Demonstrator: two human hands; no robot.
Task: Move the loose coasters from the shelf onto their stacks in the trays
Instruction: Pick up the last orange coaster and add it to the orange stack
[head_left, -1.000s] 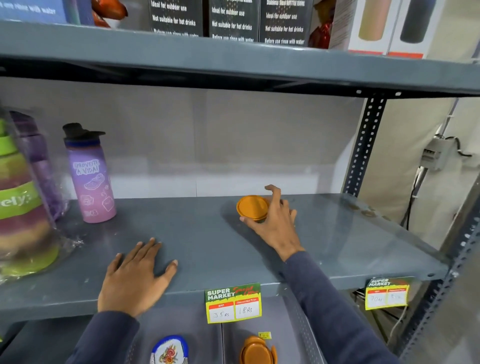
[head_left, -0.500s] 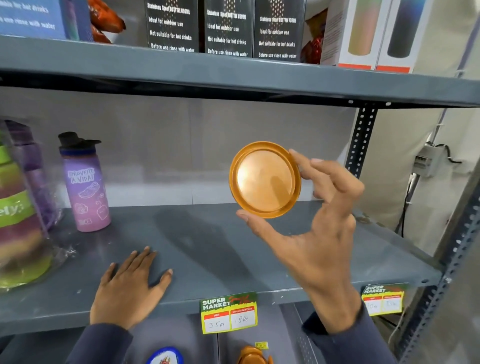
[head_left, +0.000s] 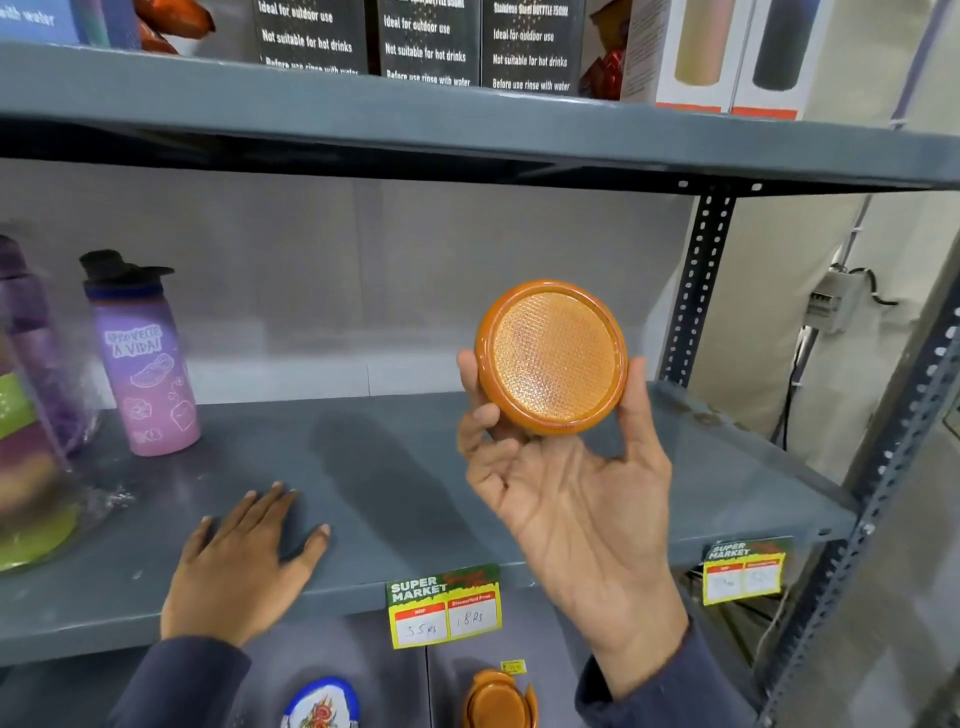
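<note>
My right hand (head_left: 571, 488) holds a round orange coaster (head_left: 551, 357) upright in the air above the grey shelf (head_left: 395, 499), its textured face turned to me, with thumb and fingers on its rim. My left hand (head_left: 236, 564) lies flat, palm down, on the shelf near its front edge, holding nothing. On the lower level, a stack of orange coasters (head_left: 500, 699) stands at the bottom edge of the view, and a blue-rimmed patterned coaster stack (head_left: 323, 704) stands left of it. The trays themselves are mostly hidden.
A pink-purple water bottle (head_left: 140, 358) and wrapped bottles (head_left: 31, 415) stand at the shelf's left. Price tags (head_left: 444, 605) hang on the front edge. The upper shelf (head_left: 467, 130) carries boxes. A perforated upright post (head_left: 696, 286) bounds the right side.
My right hand lifted the orange coaster off the shelf, raised it toward me, then turned it so its textured face shows instead of the smooth one. My left hand stayed flat on the shelf.
</note>
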